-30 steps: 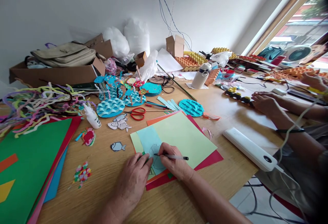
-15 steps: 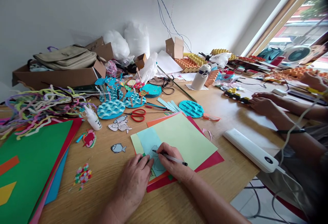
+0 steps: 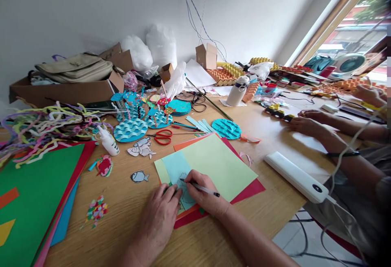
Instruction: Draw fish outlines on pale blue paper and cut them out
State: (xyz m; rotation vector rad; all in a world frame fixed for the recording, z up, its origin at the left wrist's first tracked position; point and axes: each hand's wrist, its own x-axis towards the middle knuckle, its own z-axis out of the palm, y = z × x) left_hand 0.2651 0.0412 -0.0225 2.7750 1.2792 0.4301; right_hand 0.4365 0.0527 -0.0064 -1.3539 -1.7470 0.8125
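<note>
My right hand [image 3: 205,197] grips a pen [image 3: 207,190], its tip on a light blue strip of paper [image 3: 176,164]. A dark outline drawing shows there, partly covered by my fingers. My left hand [image 3: 161,214] lies with outstretched fingers on the lower left edge of the paper. Under the strip is a pale green sheet [image 3: 222,163], on top of red paper [image 3: 253,191] and orange paper. To the left lie a grey paper fish [image 3: 139,176], several uncoloured fish cut-outs [image 3: 142,148] and a fish covered in coloured dots [image 3: 97,209].
Red-handled scissors [image 3: 163,137], a white glue bottle [image 3: 109,142] and blue wavy discs [image 3: 130,130] stand beyond the sheets. Coloured paper [image 3: 51,177] and pipe cleaners [image 3: 55,126] fill the left. At right are a white power strip [image 3: 296,177] and another person's hands [image 3: 310,122].
The view has shifted slightly, so things sit a little further left. Both my hands keep nearly the same place on the paper, with the pen still at the drawing.
</note>
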